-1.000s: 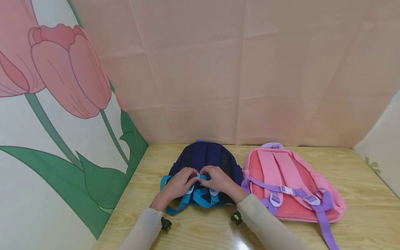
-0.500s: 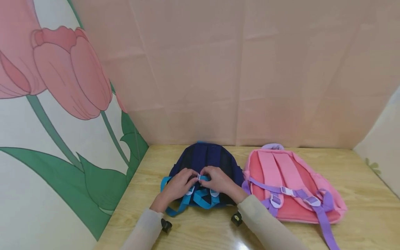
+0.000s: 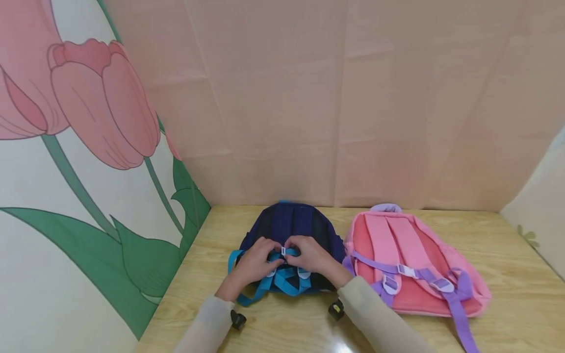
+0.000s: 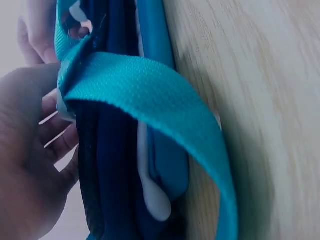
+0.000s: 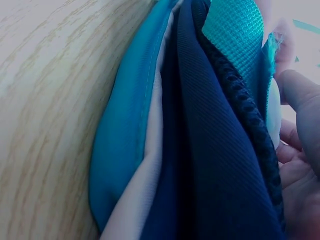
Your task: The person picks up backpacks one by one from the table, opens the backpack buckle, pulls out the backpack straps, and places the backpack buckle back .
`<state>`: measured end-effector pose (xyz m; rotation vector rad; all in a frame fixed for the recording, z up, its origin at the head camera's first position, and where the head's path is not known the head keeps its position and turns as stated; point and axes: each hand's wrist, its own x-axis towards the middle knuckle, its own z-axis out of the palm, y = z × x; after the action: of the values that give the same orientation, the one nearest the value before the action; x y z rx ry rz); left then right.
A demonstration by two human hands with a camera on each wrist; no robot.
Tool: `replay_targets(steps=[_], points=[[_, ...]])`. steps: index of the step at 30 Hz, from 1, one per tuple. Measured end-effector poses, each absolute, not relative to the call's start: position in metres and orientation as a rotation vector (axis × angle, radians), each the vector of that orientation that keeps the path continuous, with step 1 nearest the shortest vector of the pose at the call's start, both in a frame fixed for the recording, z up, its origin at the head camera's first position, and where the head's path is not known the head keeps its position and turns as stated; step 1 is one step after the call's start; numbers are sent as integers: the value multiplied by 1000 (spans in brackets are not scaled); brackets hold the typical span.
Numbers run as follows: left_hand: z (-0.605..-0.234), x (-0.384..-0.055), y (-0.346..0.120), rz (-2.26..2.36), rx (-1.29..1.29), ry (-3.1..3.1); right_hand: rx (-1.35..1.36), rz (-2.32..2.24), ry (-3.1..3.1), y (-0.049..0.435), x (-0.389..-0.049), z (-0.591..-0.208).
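Observation:
A navy backpack [image 3: 302,218] lies on the table with its shoulder-strap side up. Across it runs a bright blue strap [image 3: 292,252] with a small white buckle [image 3: 283,250]. My left hand [image 3: 255,262] holds the buckle from the left, its thumb below and index finger above. From the right, my right hand [image 3: 311,256] pinches strap and buckle between thumb and fingers. In the left wrist view a loose blue webbing strap [image 4: 145,85] arches past the bag's edge. The right wrist view shows webbing [image 5: 237,37] beside my fingers; the buckle is mostly hidden there.
To the right lies a pink backpack [image 3: 406,235] with purple straps [image 3: 459,318] and a fastened white buckle [image 3: 406,270]. Its left edge is close beside the navy bag. A pinkish cloth backdrop [image 3: 273,98] stands behind the wooden table [image 3: 282,323]; a tulip-printed panel [image 3: 101,196] stands left.
My left thumb has moved down from the buckle, widening the gap to the index finger and showing blue strap there. My right hand keeps its pinch. Both backpacks stay in place.

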<state>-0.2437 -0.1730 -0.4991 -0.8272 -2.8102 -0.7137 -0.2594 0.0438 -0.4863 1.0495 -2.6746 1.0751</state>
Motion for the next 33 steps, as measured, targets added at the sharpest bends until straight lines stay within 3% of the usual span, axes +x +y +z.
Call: replay_targets(steps=[33], points=[[-497, -245, -164, -841, -877, -2776, 1022, 1094, -2720, 62, -257, -481]])
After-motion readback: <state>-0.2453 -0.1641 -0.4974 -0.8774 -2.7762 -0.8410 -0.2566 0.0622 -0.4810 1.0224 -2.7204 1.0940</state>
